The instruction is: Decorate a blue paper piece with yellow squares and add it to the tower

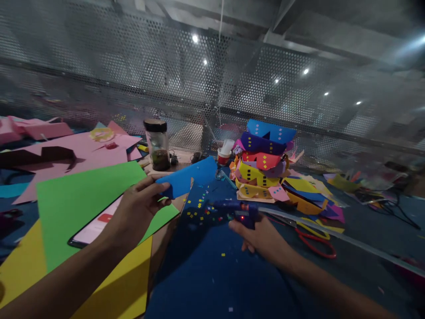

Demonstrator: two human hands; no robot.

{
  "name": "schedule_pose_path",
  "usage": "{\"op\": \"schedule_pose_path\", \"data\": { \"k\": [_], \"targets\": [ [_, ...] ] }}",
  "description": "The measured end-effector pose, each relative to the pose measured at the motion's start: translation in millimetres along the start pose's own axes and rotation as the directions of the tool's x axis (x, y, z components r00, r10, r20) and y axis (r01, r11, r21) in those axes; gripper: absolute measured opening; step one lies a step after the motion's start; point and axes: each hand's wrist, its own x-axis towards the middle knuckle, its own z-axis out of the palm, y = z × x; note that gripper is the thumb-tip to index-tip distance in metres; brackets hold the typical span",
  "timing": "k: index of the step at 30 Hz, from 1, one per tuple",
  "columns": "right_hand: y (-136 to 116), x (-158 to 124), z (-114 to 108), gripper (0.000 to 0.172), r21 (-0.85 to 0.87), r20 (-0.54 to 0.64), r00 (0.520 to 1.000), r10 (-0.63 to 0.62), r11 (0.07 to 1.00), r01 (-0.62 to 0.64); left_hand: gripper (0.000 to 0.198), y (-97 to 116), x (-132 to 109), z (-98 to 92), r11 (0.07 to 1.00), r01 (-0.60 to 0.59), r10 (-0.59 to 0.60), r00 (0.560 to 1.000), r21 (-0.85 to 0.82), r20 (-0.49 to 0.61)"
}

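My left hand (141, 206) pinches one end of a blue paper strip (189, 177), held above the table and slanting up to the right. In my right hand (257, 232) is a dark blue glue gun (241, 210), its nozzle pointing left and a small red light lit on its body. A long translucent glue stick (335, 237) runs out of its back toward the right edge. The nozzle is below the strip and apart from it. Small coloured paper squares (199, 208) lie scattered on the dark blue surface under the two hands.
Behind the glue gun rises a stack of decorated paper pieces (262, 170). Scissors with red and yellow handles (315, 241) lie at right. A phone (96, 226) rests on green paper (66, 195) at left. Further back stand a black-lidded jar (157, 144) and a small cup (224, 156).
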Motion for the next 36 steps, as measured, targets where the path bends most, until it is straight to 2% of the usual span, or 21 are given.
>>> {"op": "schedule_pose_path", "data": {
  "k": [5,12,21,36],
  "targets": [
    [6.0,2.3,9.3,0.036,-0.051,0.044,0.998,0.041,0.998,-0.038,0.013,-5.9,-1.0,-0.6,0.997,0.051,-0.052,0.998,0.055,0.031],
    [10.1,0.2,7.2,0.038,-0.138,0.08,0.995,0.055,0.99,-0.044,0.015,-10.2,-1.0,1.4,0.993,0.088,-0.092,0.994,0.073,0.052],
    [9.1,4.9,6.5,0.034,-0.152,0.058,0.998,0.034,0.988,-0.025,0.015,-10.4,-2.9,3.3,0.99,0.101,-0.111,0.99,0.103,0.087],
    [3.0,6.5,7.9,0.031,-0.214,0.094,0.996,-0.009,0.977,0.029,0.013,-10.2,-5.3,4.4,0.991,0.12,-0.125,0.989,0.066,0.08]
  ]
}}
